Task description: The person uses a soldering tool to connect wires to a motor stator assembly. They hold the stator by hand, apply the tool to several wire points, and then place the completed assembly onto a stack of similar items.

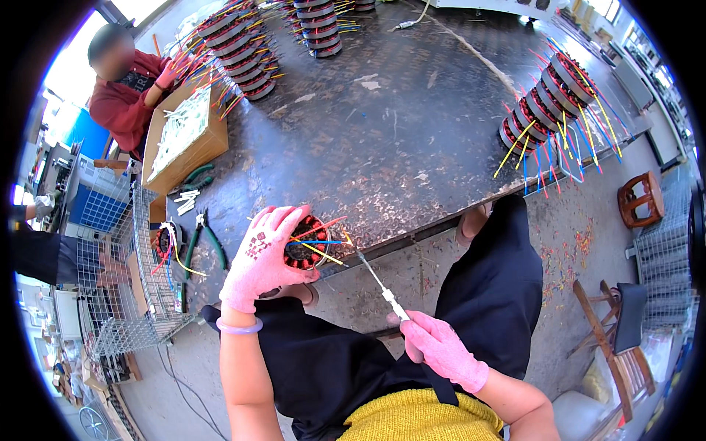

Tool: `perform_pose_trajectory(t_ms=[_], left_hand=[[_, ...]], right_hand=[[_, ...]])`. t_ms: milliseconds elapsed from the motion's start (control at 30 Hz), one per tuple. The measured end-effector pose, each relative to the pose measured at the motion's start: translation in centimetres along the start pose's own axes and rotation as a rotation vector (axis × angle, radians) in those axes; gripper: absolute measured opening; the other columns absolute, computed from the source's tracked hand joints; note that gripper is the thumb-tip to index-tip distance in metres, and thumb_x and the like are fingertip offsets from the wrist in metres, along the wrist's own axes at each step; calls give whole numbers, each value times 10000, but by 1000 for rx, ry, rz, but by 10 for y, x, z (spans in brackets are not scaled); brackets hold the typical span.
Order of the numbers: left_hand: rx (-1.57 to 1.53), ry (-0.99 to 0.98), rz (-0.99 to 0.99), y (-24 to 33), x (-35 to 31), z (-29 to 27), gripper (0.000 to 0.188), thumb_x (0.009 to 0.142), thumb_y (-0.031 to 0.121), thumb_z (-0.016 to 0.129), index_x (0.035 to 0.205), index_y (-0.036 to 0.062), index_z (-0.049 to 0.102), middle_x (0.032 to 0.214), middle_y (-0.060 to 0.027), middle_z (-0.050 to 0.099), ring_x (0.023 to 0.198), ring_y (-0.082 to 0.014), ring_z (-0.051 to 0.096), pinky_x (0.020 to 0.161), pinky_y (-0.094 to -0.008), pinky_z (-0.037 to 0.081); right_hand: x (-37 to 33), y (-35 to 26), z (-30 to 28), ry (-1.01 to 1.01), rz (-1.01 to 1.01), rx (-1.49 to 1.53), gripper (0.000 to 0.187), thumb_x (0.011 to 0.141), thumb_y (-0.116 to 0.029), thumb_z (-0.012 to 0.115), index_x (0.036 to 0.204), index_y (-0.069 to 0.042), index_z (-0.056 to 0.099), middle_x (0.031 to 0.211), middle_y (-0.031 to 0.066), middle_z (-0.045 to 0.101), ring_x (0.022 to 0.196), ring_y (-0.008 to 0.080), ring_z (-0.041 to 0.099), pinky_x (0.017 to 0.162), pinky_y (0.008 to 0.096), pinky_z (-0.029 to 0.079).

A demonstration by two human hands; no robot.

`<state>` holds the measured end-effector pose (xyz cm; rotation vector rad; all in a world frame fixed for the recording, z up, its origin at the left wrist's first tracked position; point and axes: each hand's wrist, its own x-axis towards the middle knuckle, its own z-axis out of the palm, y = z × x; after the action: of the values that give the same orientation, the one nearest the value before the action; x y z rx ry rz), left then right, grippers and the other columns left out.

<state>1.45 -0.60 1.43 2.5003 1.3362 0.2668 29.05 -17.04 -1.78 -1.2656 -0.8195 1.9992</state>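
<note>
Presumably for steadiness, left hand (266, 250) grips stator (300, 257) by bench (397, 162) edge, coloured wires (315, 242) facing right; right hand (445, 349) grasps white-handled tool (393, 300), tip near those wires.

Scuffed dark table (382, 147): stator stacks (548, 105), white tubes (188, 198), pliers (213, 242).

1. Round red-wound metal ring (298, 259) — glossy windings.
2. Slim white-handled tool (390, 295): smooth plastic, metal shaft.
3. Pink knitted-cloth gloves (257, 253): matt.
4. Dark tabletop (397, 147): scuffed, partly glossy.
5. Brown cardboard box (207, 156): matt.
6. Brown wooden stool (641, 213) — smooth, glossy.
</note>
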Motion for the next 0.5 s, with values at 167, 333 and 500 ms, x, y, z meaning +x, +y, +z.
perform_pose_trajectory(t_ms=[167,333,500], left_hand=[[-1,-8,-15,1,0,0,972,522,301,902,1370,24,518,1312,-162,556,1260,-363,496,1155,-476,317],[-9,4,-14,1,-2,0,969,523,303,902,1368,24,519,1309,-163,556,1254,-360,500,1149,-472,325],[5,-3,-10,2,0,0,972,526,312,903,1370,23,517,1308,-164,554,1250,-359,501,1148,-467,325]], right_hand=[[2,5,-1,-1,-14,-12,382,1068,-256,454,1322,7,565,677,-26,474,604,58,439,573,237,373],[0,-2,1,5,24,-3,383,1068,-254,458,1328,8,560,682,-28,473,605,61,440,572,237,373],[2,2,1,-2,13,15,373,1067,-243,464,1327,7,558,700,-35,464,610,58,433,566,231,361]])
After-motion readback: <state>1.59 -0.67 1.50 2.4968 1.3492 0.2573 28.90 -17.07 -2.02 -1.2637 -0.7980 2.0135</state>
